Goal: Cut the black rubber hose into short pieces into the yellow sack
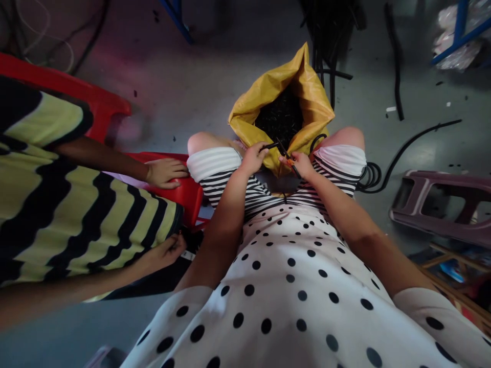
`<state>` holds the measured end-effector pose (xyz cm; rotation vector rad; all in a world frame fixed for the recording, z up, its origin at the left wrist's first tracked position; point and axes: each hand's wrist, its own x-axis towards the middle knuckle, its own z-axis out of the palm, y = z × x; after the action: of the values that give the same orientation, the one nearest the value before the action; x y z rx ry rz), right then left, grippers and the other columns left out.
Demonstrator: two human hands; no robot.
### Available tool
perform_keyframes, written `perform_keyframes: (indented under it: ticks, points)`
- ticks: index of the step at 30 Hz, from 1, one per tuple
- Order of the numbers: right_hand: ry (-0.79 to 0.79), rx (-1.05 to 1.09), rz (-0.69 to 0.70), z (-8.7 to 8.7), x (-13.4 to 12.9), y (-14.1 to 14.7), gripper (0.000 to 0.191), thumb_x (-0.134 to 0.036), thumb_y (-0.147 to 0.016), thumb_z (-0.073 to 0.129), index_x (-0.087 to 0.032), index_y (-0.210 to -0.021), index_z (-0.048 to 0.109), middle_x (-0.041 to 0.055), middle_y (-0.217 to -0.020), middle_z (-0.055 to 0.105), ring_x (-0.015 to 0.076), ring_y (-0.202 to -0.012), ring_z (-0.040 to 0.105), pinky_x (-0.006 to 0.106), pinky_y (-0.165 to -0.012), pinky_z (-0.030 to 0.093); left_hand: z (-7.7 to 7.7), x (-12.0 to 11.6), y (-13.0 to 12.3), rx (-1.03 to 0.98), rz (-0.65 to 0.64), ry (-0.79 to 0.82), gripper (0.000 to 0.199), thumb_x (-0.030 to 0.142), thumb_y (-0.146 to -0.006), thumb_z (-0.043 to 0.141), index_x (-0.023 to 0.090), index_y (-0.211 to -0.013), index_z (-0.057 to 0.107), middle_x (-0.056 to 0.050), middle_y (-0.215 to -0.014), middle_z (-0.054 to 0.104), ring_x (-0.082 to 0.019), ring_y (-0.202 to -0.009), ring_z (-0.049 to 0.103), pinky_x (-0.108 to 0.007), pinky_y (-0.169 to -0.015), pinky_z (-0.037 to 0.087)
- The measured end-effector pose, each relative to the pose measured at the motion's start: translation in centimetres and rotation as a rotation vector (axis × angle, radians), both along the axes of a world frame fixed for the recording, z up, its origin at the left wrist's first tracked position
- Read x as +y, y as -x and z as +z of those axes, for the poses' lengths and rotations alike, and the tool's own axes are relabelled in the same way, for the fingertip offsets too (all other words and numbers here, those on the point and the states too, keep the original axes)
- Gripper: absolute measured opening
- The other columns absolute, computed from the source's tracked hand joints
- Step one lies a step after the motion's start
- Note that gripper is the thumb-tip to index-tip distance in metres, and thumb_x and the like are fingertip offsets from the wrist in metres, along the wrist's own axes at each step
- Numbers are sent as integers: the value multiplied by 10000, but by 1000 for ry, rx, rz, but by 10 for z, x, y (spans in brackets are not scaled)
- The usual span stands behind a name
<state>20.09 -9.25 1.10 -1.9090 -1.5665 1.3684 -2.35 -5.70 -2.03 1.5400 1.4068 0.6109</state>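
Between my knees stands an open yellow sack (pixel 249 105) with many small black pieces (pixel 280 117) inside. My left hand (pixel 253 158) is closed on a thin black tube (pixel 269 146) at the sack's near edge. Closed around the orange handles of a pair of scissors (pixel 290 162) is my right hand (pixel 301 164). The dark blades point up and left over the sack's opening, close to the end of the tube. Whether the blades touch the tube is too small to tell.
At the left a person in a striped shirt (pixel 84 204) stands beside a red chair (pixel 192 197), one hand on it. Coiled black tube (pixel 371 176) lies right of my knee, near a purplish stool (pixel 441 199). More black tubes (pixel 333 30) lie beyond the sack.
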Motion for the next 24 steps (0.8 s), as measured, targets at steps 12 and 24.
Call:
perform_keyframes:
  ticks: [12,24]
  points:
    - [72,-79,88,-5,2,-3,609,-780,-794,818,-239,-783,541,5,-694,552,176,-675,456,322,-665,337,0,-3,5,91,-178,-64,353,228,-925,616,193,-1217,810,-130,-1284,803,-324,-1277,697,-493,-1225,484]
    - [-3,-250,146,0,-1,-1,533,-730,-932,690,-216,-813,618,52,-729,599,207,-721,518,311,-690,340,-7,-2,7,96,-112,-81,349,217,-943,612,154,-1241,781,-154,-1335,791,-322,-1313,697,-477,-1224,495]
